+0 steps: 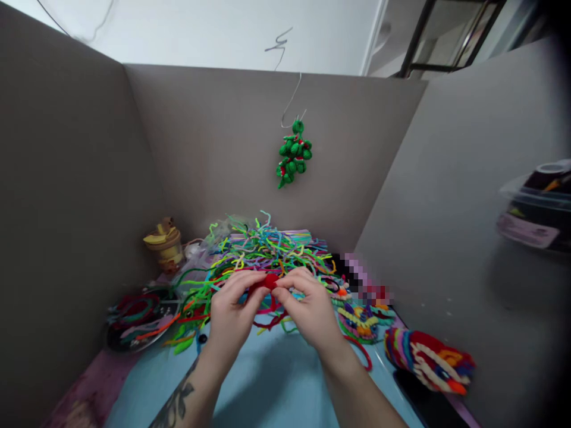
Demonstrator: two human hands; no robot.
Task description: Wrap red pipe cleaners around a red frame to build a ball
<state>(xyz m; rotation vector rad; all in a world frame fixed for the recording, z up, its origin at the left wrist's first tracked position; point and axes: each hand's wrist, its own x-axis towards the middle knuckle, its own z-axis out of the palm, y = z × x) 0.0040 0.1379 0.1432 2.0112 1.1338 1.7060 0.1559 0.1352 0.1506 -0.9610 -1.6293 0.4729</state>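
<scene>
Between my two hands is a small piece of red pipe cleaner (270, 281), pinched at both sides in front of the heap. My left hand (234, 303) closes its thumb and fingers on the left part. On the other side, my right hand (307, 300) pinches the right part with thumb and fingertips. The fingers hide much of its shape. A dark red strand (270, 323) shows just below the hands. Right behind them lies a large tangled pile of colourful pipe cleaners (272, 246), mostly green, blue and yellow.
A light blue mat (267, 380) covers the table. At left stand a round metal tray (134, 342) with strands and a yellow pot (167, 246). Colourful fuzzy pieces (430, 359) lie at right. A green ornament (294, 151) hangs on the grey back panel (214, 131); a container (535, 208) is on the right panel.
</scene>
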